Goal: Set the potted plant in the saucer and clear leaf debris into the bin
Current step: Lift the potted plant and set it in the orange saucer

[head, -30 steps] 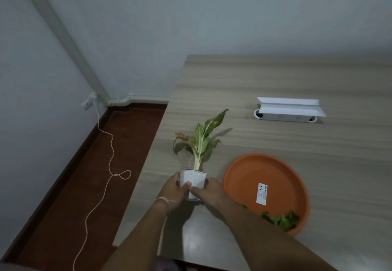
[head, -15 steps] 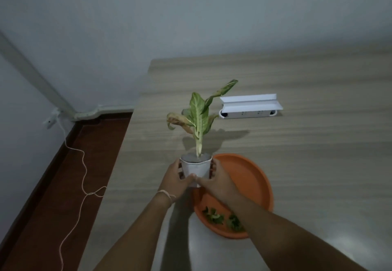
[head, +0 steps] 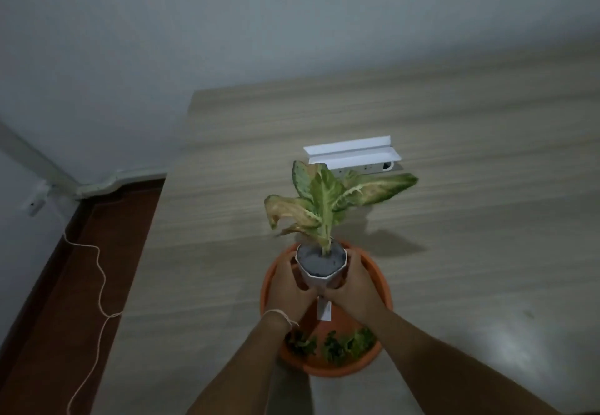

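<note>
A small white faceted pot with a green-and-yellow leafy plant is held over the middle of the round orange saucer on the wooden table. My left hand grips the pot's left side and my right hand grips its right side. Whether the pot's base touches the saucer is hidden by my hands. Green leaf debris lies in the saucer's near part, beside a white label.
A white power strip under a white bracket lies on the table behind the plant. The table's left edge drops to a dark red floor with a loose white cord. No bin is in view.
Both hands lifted the pot from the table left of the saucer and carried it right, over the saucer's middle. The view also shifted, bringing the saucer to centre.
</note>
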The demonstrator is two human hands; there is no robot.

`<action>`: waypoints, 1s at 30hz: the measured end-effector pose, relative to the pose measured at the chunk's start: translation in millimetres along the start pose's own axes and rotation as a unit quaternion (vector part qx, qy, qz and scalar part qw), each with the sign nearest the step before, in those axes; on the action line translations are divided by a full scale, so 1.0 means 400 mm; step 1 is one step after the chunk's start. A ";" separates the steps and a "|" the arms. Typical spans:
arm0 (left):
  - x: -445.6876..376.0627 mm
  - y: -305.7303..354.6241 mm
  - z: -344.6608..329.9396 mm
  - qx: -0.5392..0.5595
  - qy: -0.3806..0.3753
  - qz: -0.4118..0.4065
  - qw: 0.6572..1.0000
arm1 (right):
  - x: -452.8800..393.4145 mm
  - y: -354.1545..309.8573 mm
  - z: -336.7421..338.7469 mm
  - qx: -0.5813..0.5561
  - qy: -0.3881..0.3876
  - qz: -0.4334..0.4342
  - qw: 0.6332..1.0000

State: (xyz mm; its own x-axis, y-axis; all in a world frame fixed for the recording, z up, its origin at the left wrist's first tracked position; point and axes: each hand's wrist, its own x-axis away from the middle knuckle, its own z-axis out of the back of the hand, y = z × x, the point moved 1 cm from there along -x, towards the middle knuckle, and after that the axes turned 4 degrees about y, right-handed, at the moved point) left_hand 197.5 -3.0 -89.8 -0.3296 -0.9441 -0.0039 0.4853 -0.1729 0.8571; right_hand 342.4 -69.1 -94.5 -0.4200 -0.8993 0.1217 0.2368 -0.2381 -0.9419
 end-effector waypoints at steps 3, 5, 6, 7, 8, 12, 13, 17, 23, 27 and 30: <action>0.006 0.023 0.003 -0.029 0.011 -0.052 0.998 | 0.000 0.013 0.001 0.016 0.010 0.020 1.000; 0.014 0.012 0.003 -0.029 0.020 -0.047 0.998 | -0.002 0.019 -0.003 0.028 -0.005 0.023 0.999; 0.019 0.005 0.002 -0.033 0.020 -0.040 0.998 | -0.001 0.027 -0.006 0.028 -0.021 0.022 0.999; 0.023 -0.001 0.000 -0.038 0.018 -0.035 0.998 | 0.001 0.037 -0.008 0.029 -0.030 0.017 0.999; 0.025 -0.005 -0.003 -0.045 0.016 -0.036 0.998 | 0.003 0.044 -0.008 0.045 -0.031 0.011 0.998; 0.022 -0.030 -0.012 -0.050 0.009 -0.021 0.998 | 0.011 0.046 -0.011 0.062 -0.026 -0.012 0.998; 0.022 -0.038 -0.011 -0.046 0.003 -0.018 0.999 | 0.013 0.040 -0.013 0.070 -0.027 -0.021 0.997; 0.025 -0.048 0.011 -0.079 -0.051 0.004 0.996 | 0.018 0.013 -0.001 0.091 -0.048 -0.031 0.994; 0.038 -0.041 0.087 -0.248 -0.222 0.031 0.943 | 0.099 0.025 0.004 0.273 -0.064 -0.066 0.958; 0.050 -0.015 0.092 -0.358 -0.321 -0.033 0.876 | 0.152 0.036 -0.017 0.403 -0.140 0.060 0.903; 0.069 -0.002 0.077 -0.396 -0.364 -0.026 0.842 | 0.148 0.022 -0.028 0.435 -0.189 0.078 0.877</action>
State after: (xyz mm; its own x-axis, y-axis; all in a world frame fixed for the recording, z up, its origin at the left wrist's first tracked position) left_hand 163.0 -20.2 -74.7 -0.6368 -0.5565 0.5336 0.7477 -0.6146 0.2513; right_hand 309.7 -120.2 -99.2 -0.0422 -0.9639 0.2628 0.9129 -0.1440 -0.3819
